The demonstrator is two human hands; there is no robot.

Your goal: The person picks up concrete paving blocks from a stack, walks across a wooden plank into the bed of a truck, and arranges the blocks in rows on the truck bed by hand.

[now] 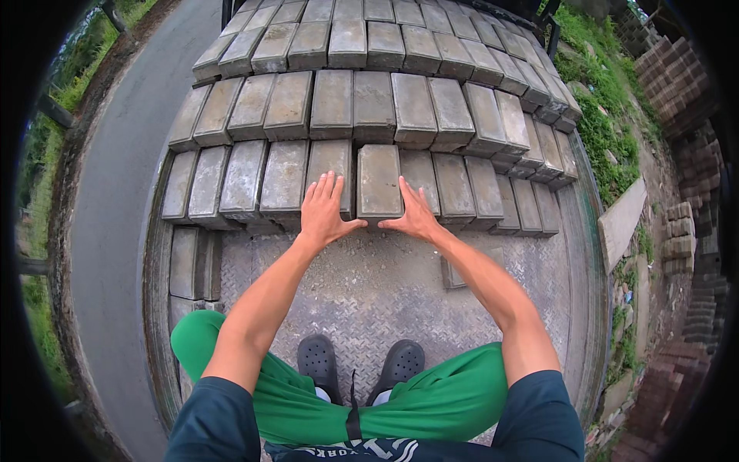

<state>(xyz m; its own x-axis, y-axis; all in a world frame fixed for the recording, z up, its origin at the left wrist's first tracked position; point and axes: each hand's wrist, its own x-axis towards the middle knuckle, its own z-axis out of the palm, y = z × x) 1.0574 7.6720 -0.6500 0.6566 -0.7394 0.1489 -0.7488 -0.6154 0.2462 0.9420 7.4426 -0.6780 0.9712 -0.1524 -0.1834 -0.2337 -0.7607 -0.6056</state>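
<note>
Grey concrete paving blocks stand in stepped rows in front of me. One block (379,182) in the nearest row juts up slightly between my hands. My left hand (327,214) is open, its fingers stretched over the neighbouring block (323,160) and its thumb pointing at the raised block's lower left corner. On the other side, my right hand (416,213) is open too, fingertips by the block's right edge and thumb near its lower right corner. Whether either hand presses on the block I cannot tell. Neither hand has lifted anything.
I squat on a patterned metal truck bed (308,316), littered with grit. Two blocks (192,262) stand at the left side, and another (456,271) lies behind my right forearm. A road (115,200) runs along the left; grass (600,115) and block stacks (670,81) line the right.
</note>
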